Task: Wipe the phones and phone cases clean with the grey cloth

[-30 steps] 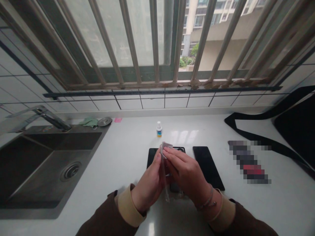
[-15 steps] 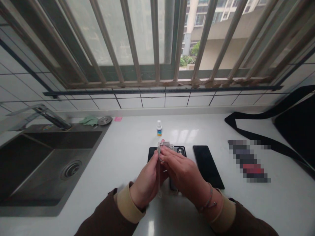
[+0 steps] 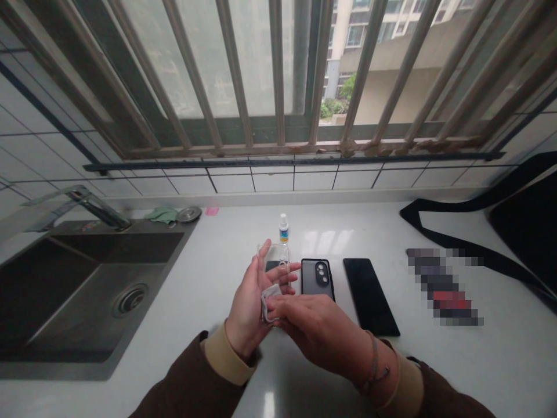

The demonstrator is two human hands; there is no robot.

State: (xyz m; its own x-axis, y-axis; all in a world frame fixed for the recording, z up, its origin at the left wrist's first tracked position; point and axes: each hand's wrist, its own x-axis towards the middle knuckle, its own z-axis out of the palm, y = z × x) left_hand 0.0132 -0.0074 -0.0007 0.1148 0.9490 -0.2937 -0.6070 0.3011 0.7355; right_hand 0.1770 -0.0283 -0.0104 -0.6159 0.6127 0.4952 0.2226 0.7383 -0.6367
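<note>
Above the white counter [image 3: 226, 261], the clear case [image 3: 272, 258] is now showing its flat side, no longer edge-on as one second ago, and it is uncovering the dark-cased phone [image 3: 317, 277]. The left hand [image 3: 246, 302] is gripping the lower part of the case. The right hand [image 3: 317, 331] is pinching a white wipe [image 3: 267, 299] against it. The wiping, I think, is not finished.

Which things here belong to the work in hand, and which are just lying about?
In hand:
clear case, held up by the left hand
wipe, pressed to it by the right hand
bottle, possibly, standing just behind

Lying about:
cased phone
black phone
sink
green cloth
strap
</note>
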